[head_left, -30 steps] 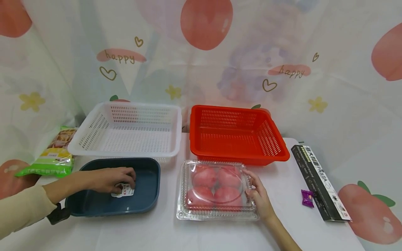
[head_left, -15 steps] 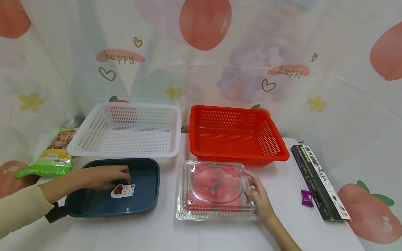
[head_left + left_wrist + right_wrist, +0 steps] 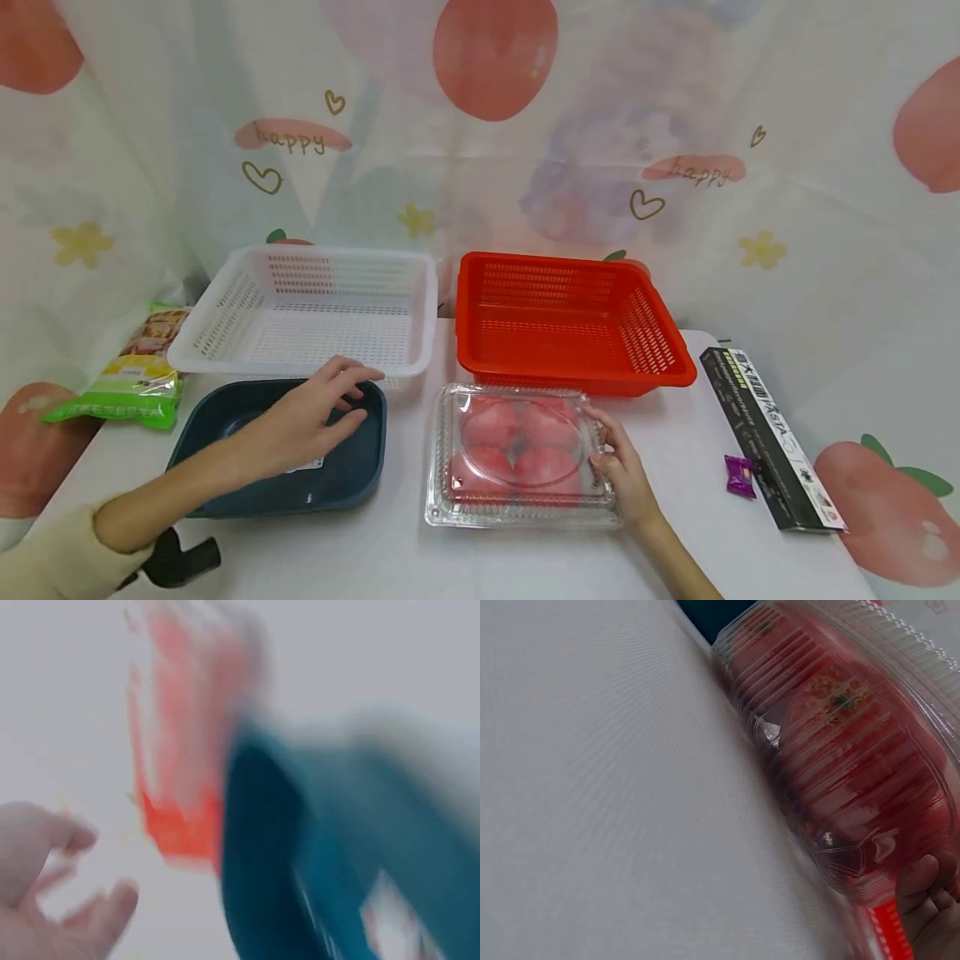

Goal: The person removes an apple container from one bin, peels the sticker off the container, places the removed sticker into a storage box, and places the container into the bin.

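Note:
My left hand (image 3: 307, 421) hovers over the dark blue basin (image 3: 360, 492) with spread fingers and nothing in them. Below it, a white printed piece, seen earlier to bear a small picture, lies in the basin; only an edge (image 3: 311, 465) shows now. The left wrist view is blurred but has the bare fingers (image 3: 112, 911) beside the basin wall. My right hand (image 3: 624, 475) holds the right side of a clear plastic clamshell box (image 3: 517, 517) packed with several round red fruits (image 3: 487, 425). In the right wrist view, its thumb (image 3: 916, 881) is at the box's end.
Behind the basin stands a white perforated basket (image 3: 300, 367), and a red perforated basket (image 3: 570, 367) stands behind the box. A green and yellow snack bag (image 3: 135, 383) lies far left. At right are a long black pasta box (image 3: 772, 442) and a small purple wrapped candy (image 3: 740, 477).
My left hand has let go of the printed piece in the basin and risen up and rightward, its fingers spreading. The right hand stays on the clamshell box.

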Available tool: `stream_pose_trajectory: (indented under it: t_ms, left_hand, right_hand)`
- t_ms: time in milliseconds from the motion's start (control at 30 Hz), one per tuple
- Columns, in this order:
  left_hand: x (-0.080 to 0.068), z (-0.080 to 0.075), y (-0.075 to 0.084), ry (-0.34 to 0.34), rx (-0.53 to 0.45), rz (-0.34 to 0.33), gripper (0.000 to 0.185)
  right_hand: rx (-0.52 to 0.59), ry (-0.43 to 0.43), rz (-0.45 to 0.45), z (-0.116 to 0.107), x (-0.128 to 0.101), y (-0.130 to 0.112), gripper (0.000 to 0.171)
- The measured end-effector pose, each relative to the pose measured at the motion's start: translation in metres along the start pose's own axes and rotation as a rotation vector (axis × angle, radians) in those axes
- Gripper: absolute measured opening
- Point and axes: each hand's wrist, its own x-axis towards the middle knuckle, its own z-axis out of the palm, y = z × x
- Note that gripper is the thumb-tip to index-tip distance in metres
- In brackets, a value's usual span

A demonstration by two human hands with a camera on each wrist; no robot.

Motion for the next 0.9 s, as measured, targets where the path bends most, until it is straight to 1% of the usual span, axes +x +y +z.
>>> stream_pose_trajectory:
  t_ms: [67, 100, 167, 200, 300, 400, 467, 533, 633, 700, 800, 900]
  left_hand:
    - [0.000, 0.014, 0.021, 0.085, -0.146, -0.083, 0.053]
    - [-0.001, 0.021, 0.030, 0.108, -0.218, -0.119, 0.057]
    - [-0.001, 0.036, 0.045, 0.131, -0.349, -0.154, 0.062]
    - [0.000, 0.044, 0.051, 0.135, -0.394, -0.170, 0.064]
    - [0.005, 0.064, 0.061, 0.149, -0.484, -0.236, 0.066]
    - [0.012, 0.082, 0.062, 0.198, -0.550, -0.267, 0.065]
    - [0.016, 0.093, 0.061, 0.230, -0.614, -0.268, 0.065]
    - [0.020, 0.104, 0.058, 0.249, -0.672, -0.271, 0.065]
    - [0.024, 0.120, 0.054, 0.246, -0.747, -0.315, 0.065]
    - [0.027, 0.130, 0.051, 0.248, -0.770, -0.357, 0.063]
    - [0.029, 0.142, 0.045, 0.264, -0.778, -0.400, 0.059]
    - [0.030, 0.152, 0.041, 0.303, -0.761, -0.406, 0.056]
  right_hand:
    - [-0.004, -0.005, 0.002, -0.001, 0.000, 0.000, 0.056]
    - [-0.007, -0.009, 0.001, -0.002, 0.000, 0.000, 0.056]
    - [-0.013, -0.014, -0.011, -0.003, 0.000, 0.000, 0.056]
    - [-0.017, -0.015, -0.018, -0.003, 0.000, 0.000, 0.056]
    - [-0.016, -0.009, -0.033, -0.002, 0.000, 0.000, 0.056]
    - [-0.012, -0.006, -0.030, 0.000, 0.000, 0.000, 0.056]
    - [-0.012, 0.004, -0.021, 0.000, 0.000, 0.001, 0.056]
    - [-0.017, 0.011, -0.010, 0.001, -0.001, 0.001, 0.056]
    - [-0.023, 0.019, -0.007, 0.001, -0.001, 0.001, 0.056]
    - [-0.018, 0.015, -0.009, 0.000, -0.001, 0.001, 0.056]
    - [-0.012, 0.003, -0.018, -0.001, 0.000, 0.002, 0.057]
    - [-0.010, -0.008, -0.020, -0.003, 0.000, 0.003, 0.057]
